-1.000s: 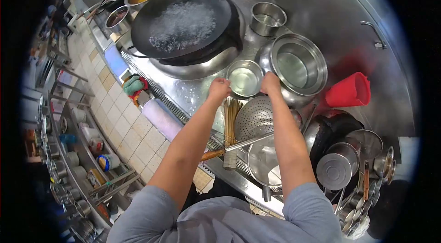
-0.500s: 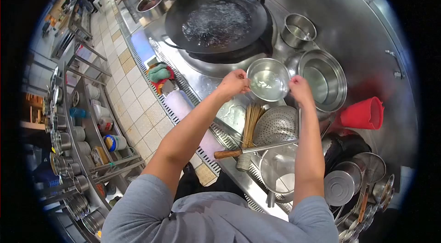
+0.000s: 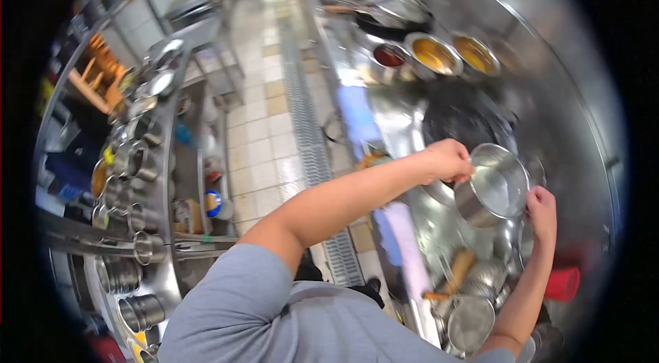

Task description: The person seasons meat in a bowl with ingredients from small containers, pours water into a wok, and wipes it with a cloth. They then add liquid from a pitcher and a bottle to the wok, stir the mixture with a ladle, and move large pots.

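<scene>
A round metal pot is held up and tilted between my two hands. My left hand pinches its rim on the left side. On the right side of the rim, my right hand has its fingers closed. Pale liquid seems to show inside the pot, though motion blurs it. Just behind the pot lies the large dark wok, partly covered by the pot and my left hand. Nearer to me, a perforated ladle and a bamboo brush rest on the metal counter.
Beyond the wok are bowls of yellow liquid and a dark red one. A red container stands at the right. Shelves with metal pots line the left, across a tiled floor. A person stands far back.
The view has swung left. The pot, earlier level between my hands, is now raised and tilted. Both hands moved with it, and it now overlaps the wok's near edge in view.
</scene>
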A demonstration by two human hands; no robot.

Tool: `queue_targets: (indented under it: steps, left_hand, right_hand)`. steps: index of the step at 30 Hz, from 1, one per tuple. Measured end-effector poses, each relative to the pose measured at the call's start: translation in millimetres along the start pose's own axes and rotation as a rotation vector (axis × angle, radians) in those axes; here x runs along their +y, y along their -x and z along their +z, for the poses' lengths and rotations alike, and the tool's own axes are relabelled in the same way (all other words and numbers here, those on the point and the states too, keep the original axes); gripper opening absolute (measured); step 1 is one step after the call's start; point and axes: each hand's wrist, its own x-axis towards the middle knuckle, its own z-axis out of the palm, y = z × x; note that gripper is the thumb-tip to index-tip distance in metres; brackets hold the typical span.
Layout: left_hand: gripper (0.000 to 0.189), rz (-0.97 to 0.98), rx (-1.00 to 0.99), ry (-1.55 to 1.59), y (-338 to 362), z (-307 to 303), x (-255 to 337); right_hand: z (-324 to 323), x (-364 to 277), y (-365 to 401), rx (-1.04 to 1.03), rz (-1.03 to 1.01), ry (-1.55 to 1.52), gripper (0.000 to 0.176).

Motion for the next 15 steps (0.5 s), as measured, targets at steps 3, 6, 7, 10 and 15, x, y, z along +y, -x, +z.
queue_targets:
  steps: [3, 6, 7, 10, 15]
  left_hand:
    - [0.017, -0.062, 0.064, -0.085, 31.3, -95.5, 34.4]
    - [0.017, -0.044, 0.150, -0.095, 49.1, -200.1, 45.7]
    - [0.017, -0.062, 0.189, -0.129, 52.2, -237.8, 47.4]
    - [0.016, -0.109, 0.301, -0.092, 65.8, -346.2, 54.5]
    - [0.014, -0.159, 0.489, -0.195, 71.6, -530.9, 65.5]
  right_hand:
    - [75.5, -63.5, -30.8, -0.062, -0.025, -0.154, 0.016]
    - [160.1, -119.6, -76.0, -0.169, -0.015, -0.239, 0.017]
    - [191.6, -143.5, -90.4, -0.176, -0.042, -0.202, 0.018]
    - [293.4, -196.4, -151.1, -0.263, -0.061, -0.236, 0.020]
    - [476.8, -279.6, -268.9, -0.335, -0.207, -0.230, 0.019]
